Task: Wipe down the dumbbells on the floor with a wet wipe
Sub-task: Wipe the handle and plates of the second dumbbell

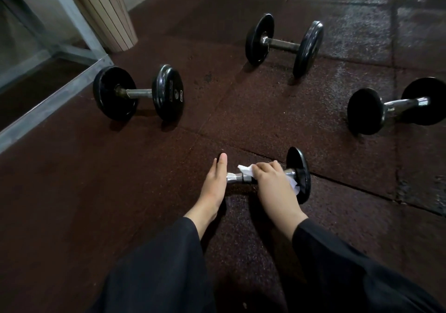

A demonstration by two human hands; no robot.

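A: Where does the work sit just now?

B: Low in the middle of the frame. The near dumbbell (265,176) lies on the rubber floor (120,192), and the right hand (271,182) has its fingers curled over the chrome handle with the wet wipe (246,169) bunched beneath them; white corners stick out at either side of the hand.

A: And the left hand (214,183)?

B: Flat, fingers straight and pressed together, laid against the left end plate, which it mostly hides. It looks to be steadying the dumbbell.

A: How would one expect it to handle?

B: Probably heavy for its size, rigid, and apt to roll on its round plates. The chrome handle looks smooth, likely slick once damp. The handle is the natural place to take hold; bracing a plate, as the left hand does, should stop it turning. The wipe is soft and limp and would need folding around the bar.

A: How many dumbbells in all?

B: Four. The one in hand, one at centre left (138,93), one upper centre (284,45), and one at the right edge (398,106), cut off by the frame. One wipe. A slatted bin (106,15) stands upper left.
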